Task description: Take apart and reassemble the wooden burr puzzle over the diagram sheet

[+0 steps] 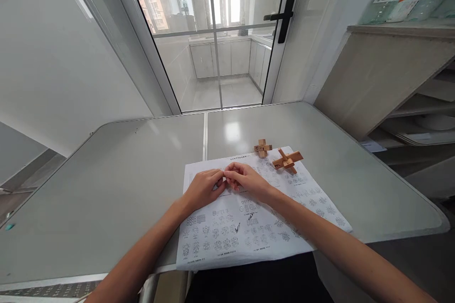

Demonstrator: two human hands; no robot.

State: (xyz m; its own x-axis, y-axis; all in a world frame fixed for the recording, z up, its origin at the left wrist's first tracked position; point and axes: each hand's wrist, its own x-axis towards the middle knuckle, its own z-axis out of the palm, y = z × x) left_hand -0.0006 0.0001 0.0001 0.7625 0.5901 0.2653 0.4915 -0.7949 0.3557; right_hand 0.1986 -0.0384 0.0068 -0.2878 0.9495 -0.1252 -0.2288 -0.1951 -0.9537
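Head view: a white printed sheet (263,246), covered in rows of small line diagrams and bearing two dark handwritten marks, lies on a pale grey bench (117,189) at its near edge, beneath a person's two bare hands. The left hand (206,185), fingers curled, and the right hand (245,179), thumb and fingers drawn in, meet at the fingertips above the sheet's upper half; whether either pinches anything small cannot be told. Just beyond the right hand, a cross-shaped wooden block (263,148) sits at the sheet's far edge, near a larger wooden piece of crossed bars (287,161) resting on its far right corner. Behind the bench stands a glass door (234,64) with a black handle (283,19); at right, wrapped plastic bottles (405,0) top a shelf unit (387,66).
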